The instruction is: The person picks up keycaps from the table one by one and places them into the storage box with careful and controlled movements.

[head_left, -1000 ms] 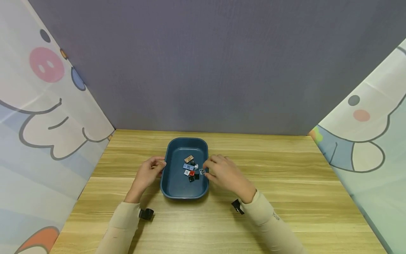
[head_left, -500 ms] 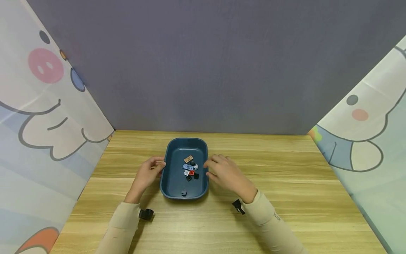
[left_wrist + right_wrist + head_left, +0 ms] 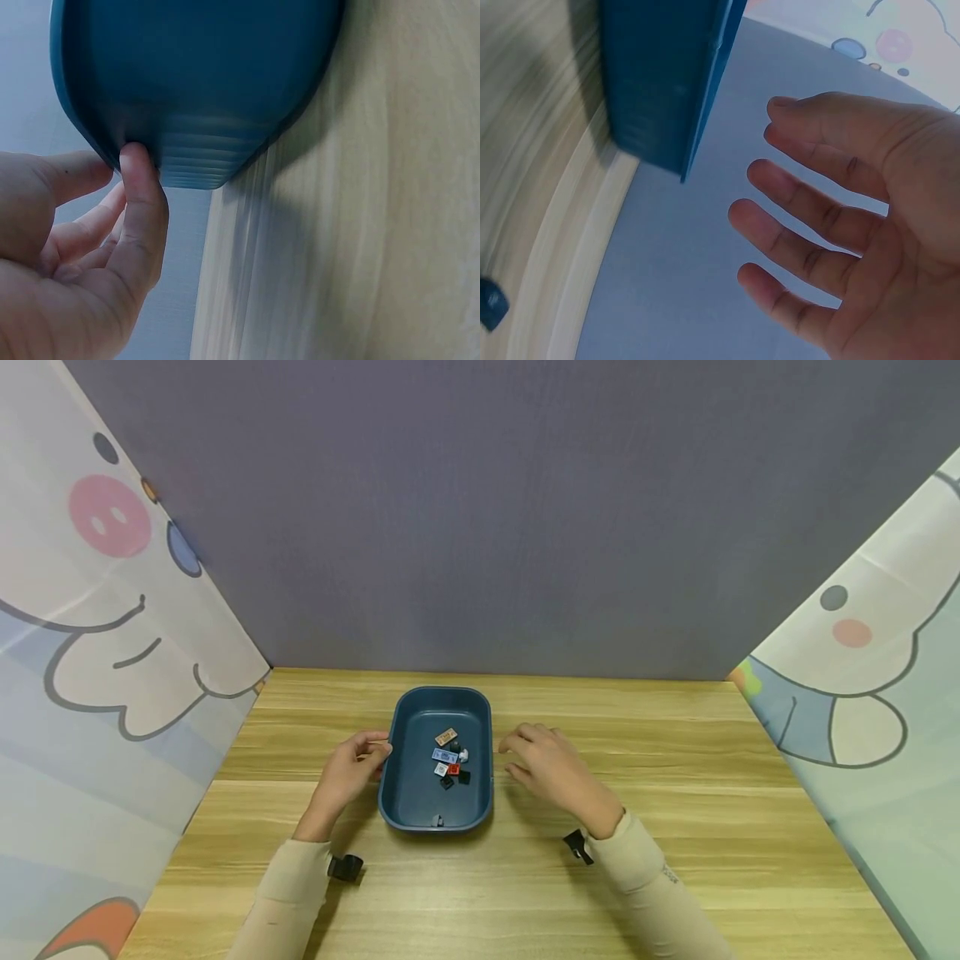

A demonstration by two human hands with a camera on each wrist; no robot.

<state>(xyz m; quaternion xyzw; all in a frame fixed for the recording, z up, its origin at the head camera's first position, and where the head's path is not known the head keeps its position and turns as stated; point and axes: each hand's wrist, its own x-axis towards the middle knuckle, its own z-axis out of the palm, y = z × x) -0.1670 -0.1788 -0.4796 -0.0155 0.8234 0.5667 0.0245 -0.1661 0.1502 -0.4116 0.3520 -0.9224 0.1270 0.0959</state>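
A dark blue rectangular tray [image 3: 405, 802] stands on the wooden table. My left hand [image 3: 352, 772] pinches its left rim; in the left wrist view the thumb [image 3: 142, 195] presses the outer wall. Inside lie a tan printed tile [image 3: 446, 737], a blue printed tile [image 3: 445, 755], a small white piece [image 3: 463, 756], a white square [image 3: 441, 769], a red square [image 3: 453, 769] and several small black pieces [image 3: 447, 782]. A grey piece [image 3: 438, 820] sits at the near end. My right hand [image 3: 555, 770] is just right of the tray, fingers loosely bent, holding nothing.
The wooden table [image 3: 675, 793] extends to both sides. A grey panel [image 3: 495, 527] rises behind it, with cartoon-printed sheets [image 3: 855, 668] at the sides. In the right wrist view a small dark object [image 3: 491, 304] shows at the left edge, its kind unclear.
The small grey square piece left my right hand, and a grey piece now lies at the tray's near end. My right hand drew back rightward from the rim. The left hand stayed put.
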